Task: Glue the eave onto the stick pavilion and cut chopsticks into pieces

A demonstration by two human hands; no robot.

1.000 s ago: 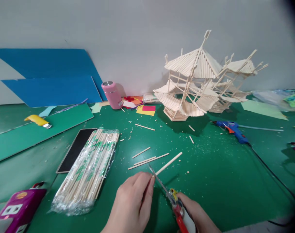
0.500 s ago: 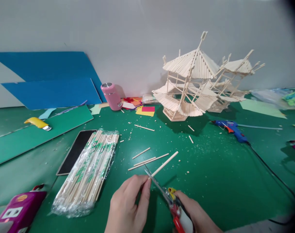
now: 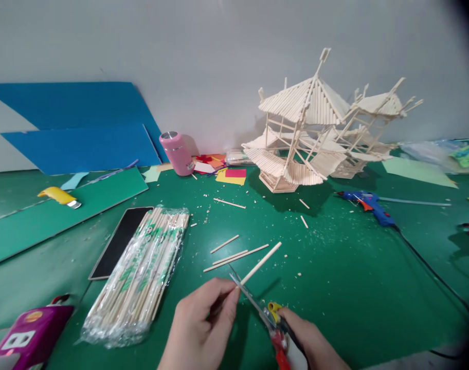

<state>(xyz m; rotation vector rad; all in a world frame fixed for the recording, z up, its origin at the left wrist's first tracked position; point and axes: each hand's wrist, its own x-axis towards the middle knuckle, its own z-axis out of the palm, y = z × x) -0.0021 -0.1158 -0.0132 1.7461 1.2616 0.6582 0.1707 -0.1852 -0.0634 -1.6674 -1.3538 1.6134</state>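
Note:
My left hand (image 3: pixel 201 329) pinches the near end of a thin wooden stick (image 3: pixel 262 262) that points away to the upper right, just above the green mat (image 3: pixel 335 267). My right hand (image 3: pixel 315 347) grips red-handled cutting pliers (image 3: pixel 273 321) with a yellow catch. Their thin blades sit around the stick, right beside my left fingertips. A few cut sticks (image 3: pixel 236 254) lie on the mat just beyond the blades.
A wrapped bundle of sticks (image 3: pixel 140 270) lies to the left, over a black phone (image 3: pixel 119 241). A stick-built pavilion model (image 3: pixel 307 133) stands at the back, a blue glue gun (image 3: pixel 367 205) with its cord to the right, a pink cup (image 3: pixel 176 151) and coloured paper behind.
Both hands, the stick and the pliers have drifted slightly left and toward me. The view has shifted a little. Nothing else has moved.

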